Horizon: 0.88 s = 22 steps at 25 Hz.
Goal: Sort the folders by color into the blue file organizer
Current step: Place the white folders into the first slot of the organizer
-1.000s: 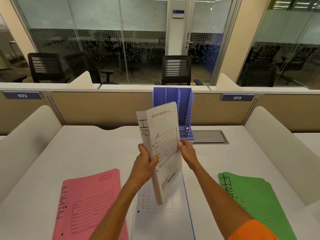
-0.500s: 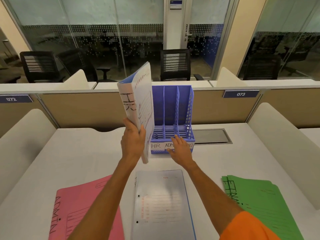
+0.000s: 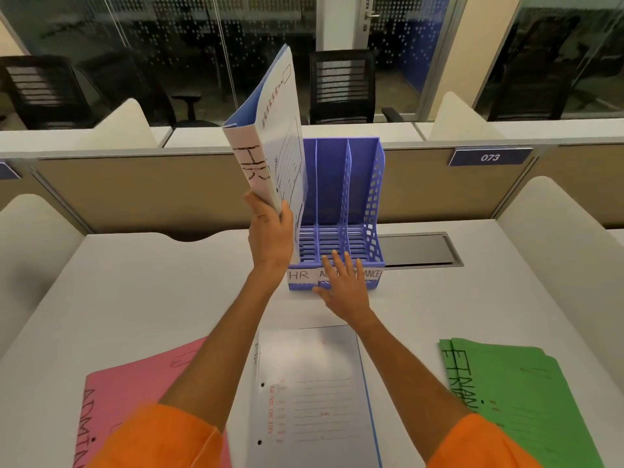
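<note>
My left hand [image 3: 270, 233] grips the bottom of a white folder stack marked HR [image 3: 270, 140], held upright and tilted over the left slot of the blue file organizer [image 3: 341, 184]. The organizer has three slots, labelled HR, ADMIN and FINANCE on its front lip. My right hand [image 3: 344, 285] lies flat with spread fingers on that front lip. On the desk near me lie pink folders marked ADMIN [image 3: 131, 393] at left, a white folder [image 3: 310, 393] in the middle and green folders marked FINANCE [image 3: 520, 393] at right.
The white desk [image 3: 135, 292] is bounded by a tan partition [image 3: 135, 190] at the back and padded side dividers. A metal cable hatch [image 3: 418, 249] sits just right of the organizer. Black office chairs stand beyond the partition.
My left hand raised the HR folders from in front of me up and forward to the organizer's left slot. My right hand let go of them and went down onto the organizer's front.
</note>
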{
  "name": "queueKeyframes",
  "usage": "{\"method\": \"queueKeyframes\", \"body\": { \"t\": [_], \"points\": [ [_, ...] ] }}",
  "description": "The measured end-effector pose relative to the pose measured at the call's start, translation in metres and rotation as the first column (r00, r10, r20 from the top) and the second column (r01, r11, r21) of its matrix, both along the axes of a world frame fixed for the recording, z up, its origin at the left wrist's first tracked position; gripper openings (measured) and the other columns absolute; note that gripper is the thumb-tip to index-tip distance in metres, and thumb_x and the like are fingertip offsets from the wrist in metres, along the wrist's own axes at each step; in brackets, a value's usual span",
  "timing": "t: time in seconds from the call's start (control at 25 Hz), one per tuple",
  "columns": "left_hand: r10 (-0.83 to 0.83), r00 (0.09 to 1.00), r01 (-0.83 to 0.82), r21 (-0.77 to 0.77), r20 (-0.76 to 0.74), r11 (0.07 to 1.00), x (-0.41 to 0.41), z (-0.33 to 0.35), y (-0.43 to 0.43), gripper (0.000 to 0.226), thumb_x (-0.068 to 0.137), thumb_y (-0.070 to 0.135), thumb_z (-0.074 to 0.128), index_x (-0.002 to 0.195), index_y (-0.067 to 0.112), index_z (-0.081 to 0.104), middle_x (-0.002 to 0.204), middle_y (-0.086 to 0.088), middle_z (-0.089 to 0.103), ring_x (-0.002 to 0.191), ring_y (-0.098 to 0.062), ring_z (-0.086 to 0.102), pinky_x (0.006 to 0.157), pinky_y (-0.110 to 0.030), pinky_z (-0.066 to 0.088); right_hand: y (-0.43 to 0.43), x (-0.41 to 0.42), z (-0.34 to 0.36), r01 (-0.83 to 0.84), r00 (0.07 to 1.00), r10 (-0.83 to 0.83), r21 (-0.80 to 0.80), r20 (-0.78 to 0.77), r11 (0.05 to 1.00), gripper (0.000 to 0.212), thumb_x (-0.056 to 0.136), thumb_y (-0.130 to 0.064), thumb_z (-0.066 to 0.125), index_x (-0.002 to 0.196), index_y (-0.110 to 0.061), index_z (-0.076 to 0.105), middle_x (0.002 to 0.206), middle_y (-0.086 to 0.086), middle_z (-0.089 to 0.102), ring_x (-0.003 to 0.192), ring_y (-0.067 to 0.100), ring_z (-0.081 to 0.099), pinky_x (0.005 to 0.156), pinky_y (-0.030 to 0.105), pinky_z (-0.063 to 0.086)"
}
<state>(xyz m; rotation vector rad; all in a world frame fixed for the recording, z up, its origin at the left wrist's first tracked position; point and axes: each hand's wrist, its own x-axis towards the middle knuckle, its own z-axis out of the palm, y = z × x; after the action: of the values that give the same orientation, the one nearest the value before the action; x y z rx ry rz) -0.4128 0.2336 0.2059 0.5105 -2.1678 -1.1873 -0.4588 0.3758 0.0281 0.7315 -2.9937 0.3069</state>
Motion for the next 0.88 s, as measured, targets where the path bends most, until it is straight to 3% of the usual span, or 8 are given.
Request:
{"method": "queueKeyframes", "body": {
  "t": [0.36,0.64,0.88],
  "points": [
    [0.042,0.999,-0.042,0.02,0.006,0.999,-0.037,-0.036,0.006,0.049,0.1,0.029,0.051,0.138,0.01,0.025,0.146,-0.012,0.041,0.114,-0.027,0.061,0.086,-0.043,0.06,-0.003,-0.001,-0.022,0.023,0.992,-0.037,-0.117,-0.123,0.993,0.079,0.086,-0.064,0.05,0.15,-0.026,0.026,0.157,0.006,0.026,0.146,0.029,0.017,0.119,0.051,0.01],
    [0.053,0.998,-0.051,0.052,-0.031,0.997,-0.058,-0.042,0.001,0.05,0.101,0.027,0.051,0.139,0.008,0.024,0.146,-0.014,0.042,0.114,-0.026,0.061,0.083,-0.038,0.058,-0.003,-0.002,-0.025,0.028,0.992,-0.041,-0.11,-0.121,0.994,0.079,0.086,-0.063,0.051,0.15,-0.026,0.025,0.158,0.006,0.026,0.147,0.03,0.015,0.119,0.05,0.004],
    [0.033,0.996,-0.038,0.052,0.085,0.998,-0.062,-0.078,-0.001,0.047,0.101,0.03,0.05,0.137,0.011,0.026,0.147,-0.013,0.042,0.121,-0.027,0.058,0.092,-0.041,0.056,-0.003,-0.002,-0.026,0.027,0.992,-0.039,-0.106,-0.117,0.994,0.081,0.086,-0.06,0.055,0.151,-0.024,0.024,0.158,0.007,0.025,0.147,0.03,0.014,0.119,0.051,0.007]
  ]
}}
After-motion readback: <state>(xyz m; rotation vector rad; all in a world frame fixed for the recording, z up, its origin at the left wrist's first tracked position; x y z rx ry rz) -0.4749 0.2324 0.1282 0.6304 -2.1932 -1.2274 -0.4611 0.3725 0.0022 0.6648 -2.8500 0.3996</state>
